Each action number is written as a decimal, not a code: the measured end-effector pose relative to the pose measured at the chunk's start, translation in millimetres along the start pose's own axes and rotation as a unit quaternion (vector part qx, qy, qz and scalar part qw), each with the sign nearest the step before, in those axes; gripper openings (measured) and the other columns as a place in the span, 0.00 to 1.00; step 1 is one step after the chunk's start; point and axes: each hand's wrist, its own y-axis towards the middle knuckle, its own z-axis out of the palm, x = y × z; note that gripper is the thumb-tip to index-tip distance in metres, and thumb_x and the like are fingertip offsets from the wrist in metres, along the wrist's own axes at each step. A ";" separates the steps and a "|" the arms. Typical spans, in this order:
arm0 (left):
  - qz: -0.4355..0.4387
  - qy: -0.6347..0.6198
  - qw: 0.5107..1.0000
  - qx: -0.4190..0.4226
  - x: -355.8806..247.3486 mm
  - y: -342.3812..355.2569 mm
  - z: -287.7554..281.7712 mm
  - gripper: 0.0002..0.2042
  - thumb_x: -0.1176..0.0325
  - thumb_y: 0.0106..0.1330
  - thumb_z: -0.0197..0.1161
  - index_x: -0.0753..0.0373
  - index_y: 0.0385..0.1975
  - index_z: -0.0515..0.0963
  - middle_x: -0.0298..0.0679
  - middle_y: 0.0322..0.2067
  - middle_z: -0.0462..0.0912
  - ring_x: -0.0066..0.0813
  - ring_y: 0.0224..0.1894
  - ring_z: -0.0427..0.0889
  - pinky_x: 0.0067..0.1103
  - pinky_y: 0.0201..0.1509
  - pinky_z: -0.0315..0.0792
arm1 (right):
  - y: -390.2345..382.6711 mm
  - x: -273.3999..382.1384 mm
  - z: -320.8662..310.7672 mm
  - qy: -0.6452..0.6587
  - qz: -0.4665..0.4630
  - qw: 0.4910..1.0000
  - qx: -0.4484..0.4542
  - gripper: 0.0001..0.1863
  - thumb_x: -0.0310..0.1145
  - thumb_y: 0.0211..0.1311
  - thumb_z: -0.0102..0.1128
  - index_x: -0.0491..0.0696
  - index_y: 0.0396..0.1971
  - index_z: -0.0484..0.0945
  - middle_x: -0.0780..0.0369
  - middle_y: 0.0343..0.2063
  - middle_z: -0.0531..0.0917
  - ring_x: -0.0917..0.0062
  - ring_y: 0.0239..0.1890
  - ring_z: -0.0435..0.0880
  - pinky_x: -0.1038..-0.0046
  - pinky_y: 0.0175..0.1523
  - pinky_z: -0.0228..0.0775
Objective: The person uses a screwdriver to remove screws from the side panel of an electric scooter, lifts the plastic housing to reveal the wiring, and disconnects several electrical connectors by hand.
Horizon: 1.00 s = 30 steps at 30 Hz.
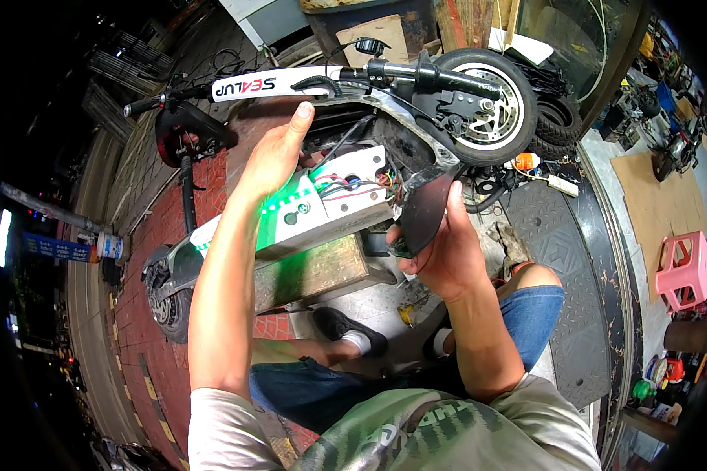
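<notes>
An electric scooter lies on its side, its long white inner casing (pixel 291 216) exposed, with red and dark wires (pixel 346 180) at the front end. Green light falls across the casing. My left hand (pixel 279 153) rests against the scooter's upper side, thumb stretched out; its other fingers are hidden. In my right hand (pixel 452 259) is a dark, flat, triangular panel (pixel 426 212), thumb on one edge and fingers on the other. That panel sits close to the scooter's front frame (pixel 440 153); whether it is attached there I cannot tell.
The front wheel (pixel 487 106) with its brake disc is at the top right, the white stem (pixel 275 83) beyond the casing. A wooden block (pixel 314 271) stands under the scooter. A ridged metal plate (pixel 554 290), loose tyres (pixel 558 122) and a pink stool (pixel 683 271) are to the right.
</notes>
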 end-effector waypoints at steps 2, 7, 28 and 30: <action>0.016 0.019 1.000 -0.013 5.0 -0.5 -2.0 0.51 0.21 0.67 0.40 0.76 0.41 0.84 0.48 0.31 0.86 0.32 0.37 0.82 0.28 0.46 0.74 | -4.8 3.9 13.0 -0.010 -0.008 0.999 -0.032 0.33 0.71 0.72 0.43 0.52 0.43 0.75 0.62 0.30 0.81 0.68 0.30 0.84 0.71 0.20 0.74; 0.138 0.035 0.988 -0.059 -2.2 -17.7 5.4 0.41 0.30 0.73 0.47 0.71 0.44 0.83 0.49 0.37 0.87 0.33 0.44 0.82 0.31 0.52 0.73 | 6.6 5.5 -29.7 0.055 0.012 0.997 -0.056 0.35 0.71 0.71 0.45 0.49 0.35 0.76 0.63 0.27 0.79 0.72 0.26 0.80 0.75 0.26 0.74; 0.262 0.163 0.945 -0.111 -20.2 -27.8 17.9 0.29 0.47 0.80 0.46 0.70 0.27 0.73 0.52 0.24 0.73 0.59 0.28 0.75 0.39 0.34 0.68 | 52.4 -60.4 -94.6 -0.101 -0.198 0.975 -0.028 0.25 0.45 0.74 0.56 0.41 0.59 0.76 0.62 0.40 0.85 0.79 0.38 0.83 0.77 0.44 0.76; 0.241 0.166 0.950 -0.108 -19.4 -27.3 17.6 0.29 0.46 0.80 0.46 0.70 0.27 0.73 0.52 0.24 0.73 0.58 0.28 0.74 0.39 0.33 0.68 | 61.5 -61.5 -93.4 -0.163 -0.243 0.955 -0.048 0.22 0.36 0.73 0.60 0.44 0.62 0.75 0.66 0.44 0.84 0.84 0.43 0.82 0.81 0.48 0.75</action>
